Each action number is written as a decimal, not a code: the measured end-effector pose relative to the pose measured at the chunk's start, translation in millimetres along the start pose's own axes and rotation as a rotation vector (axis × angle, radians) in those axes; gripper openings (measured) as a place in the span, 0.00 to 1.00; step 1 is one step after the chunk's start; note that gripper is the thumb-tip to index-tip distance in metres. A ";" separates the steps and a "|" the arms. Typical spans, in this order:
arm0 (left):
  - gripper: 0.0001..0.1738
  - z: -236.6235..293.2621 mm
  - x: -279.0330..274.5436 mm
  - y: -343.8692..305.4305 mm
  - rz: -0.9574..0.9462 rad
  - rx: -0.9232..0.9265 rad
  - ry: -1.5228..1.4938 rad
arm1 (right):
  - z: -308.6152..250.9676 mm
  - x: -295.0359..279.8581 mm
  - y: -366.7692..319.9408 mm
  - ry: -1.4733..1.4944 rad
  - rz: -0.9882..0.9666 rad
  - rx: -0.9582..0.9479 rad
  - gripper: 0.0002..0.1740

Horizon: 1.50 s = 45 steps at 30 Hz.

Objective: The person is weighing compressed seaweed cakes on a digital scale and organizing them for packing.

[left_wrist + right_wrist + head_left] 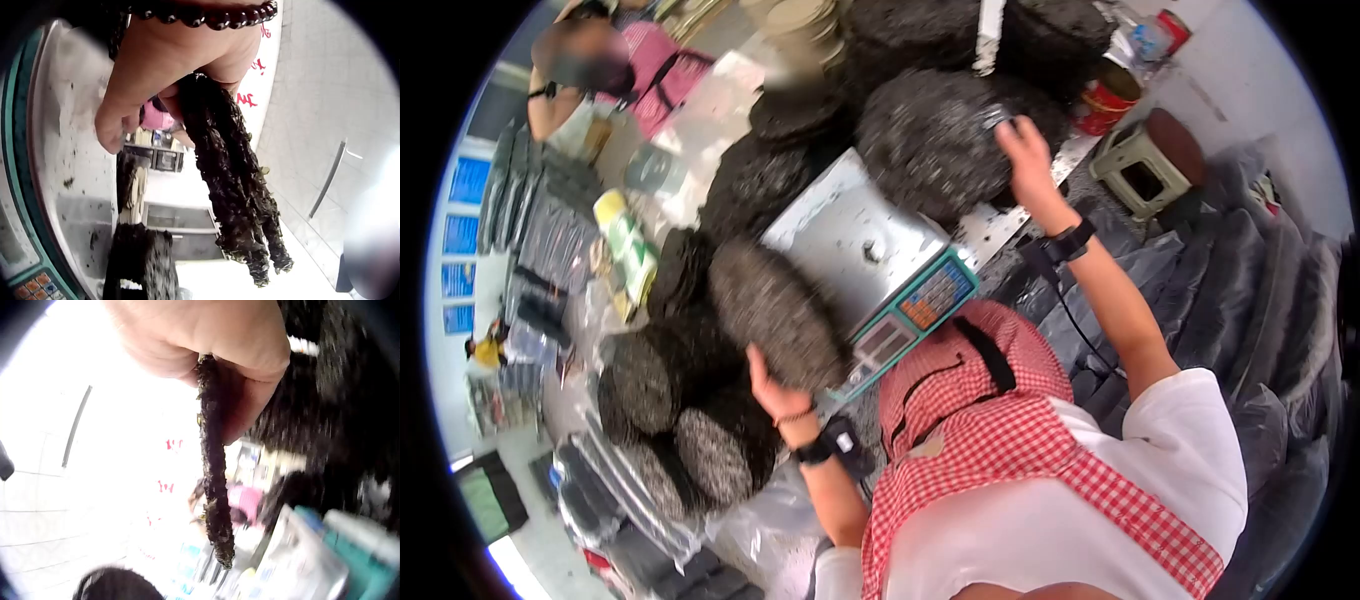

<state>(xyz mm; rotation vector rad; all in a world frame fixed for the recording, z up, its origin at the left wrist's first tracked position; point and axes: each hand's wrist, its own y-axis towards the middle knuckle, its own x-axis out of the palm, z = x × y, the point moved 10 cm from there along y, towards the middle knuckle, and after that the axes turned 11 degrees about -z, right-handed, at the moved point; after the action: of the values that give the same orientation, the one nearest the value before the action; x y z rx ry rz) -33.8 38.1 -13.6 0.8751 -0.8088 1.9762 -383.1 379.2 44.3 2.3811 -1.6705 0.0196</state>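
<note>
In the head view my left hand [783, 402] grips a round, dark cake of dried seaweed [772, 308] by its near edge, tilted beside the scale. Edge-on in the left wrist view, it shows as two thick seaweed layers [225, 169] side by side between thumb and fingers. My right hand [1034, 172] pinches the edge of another round dried seaweed cake [930, 140] beyond the scale; the right wrist view shows it as one thin layer [214, 469]. Between the hands stands a teal digital scale [935, 290], dark crumbs scattered on its metal plate [825, 225].
Stacks of seaweed cakes [720, 450] stand on the left, with more piles [910, 30] at the back. A red tin [1108, 100] and a stool [1145, 165] are at the right, near bagged dark goods [1215, 270]. Another person [655, 75] is across the table.
</note>
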 end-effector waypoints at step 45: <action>0.30 116.5 13.6 -133.4 0.502 0.732 1.428 | -74.9 286.2 -131.3 -1.098 -0.757 -1.099 0.22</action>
<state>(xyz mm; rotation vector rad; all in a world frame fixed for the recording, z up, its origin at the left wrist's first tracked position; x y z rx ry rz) 107.7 14.8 91.4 -0.5751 0.6180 2.6349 -152.1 171.2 134.5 1.8642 -0.4452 -1.9702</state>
